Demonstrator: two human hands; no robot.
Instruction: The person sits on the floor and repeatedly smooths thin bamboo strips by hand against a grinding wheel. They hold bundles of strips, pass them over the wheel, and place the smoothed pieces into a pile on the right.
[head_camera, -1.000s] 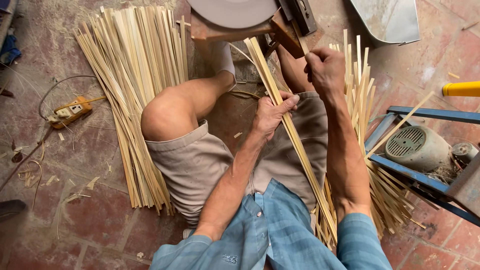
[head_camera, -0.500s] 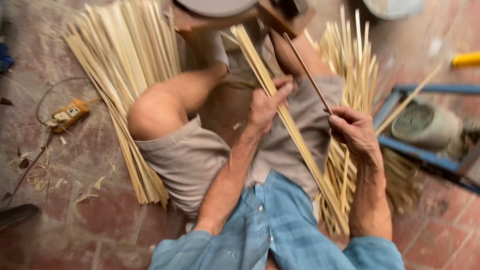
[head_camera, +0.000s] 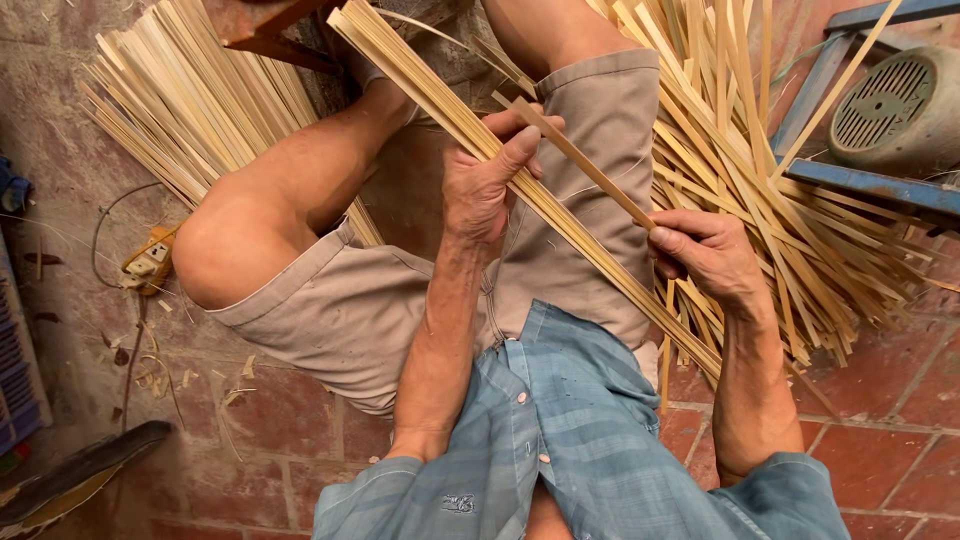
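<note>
1. Left hand (head_camera: 482, 185): fingers curled round a bundle of bamboo strips (head_camera: 470, 125), thumb pressed along its top; the bundle runs diagonally across the lap.
2. Right hand (head_camera: 708, 255): fingers closed, pinching the lower end of a single thin strip (head_camera: 585, 165) whose upper end meets the left thumb.
3. Strips: flat, pale yellow, straight-grained, narrow.
4. Loose pile of strips (head_camera: 770, 170), fanned out at the person's right; a tidier pile (head_camera: 170, 95) at the left knee.
5. Floor (head_camera: 280, 440): worn red brick tiles littered with shavings.
6. Grey motor housing (head_camera: 895, 105) on a blue metal frame (head_camera: 860, 180), top right.
</note>
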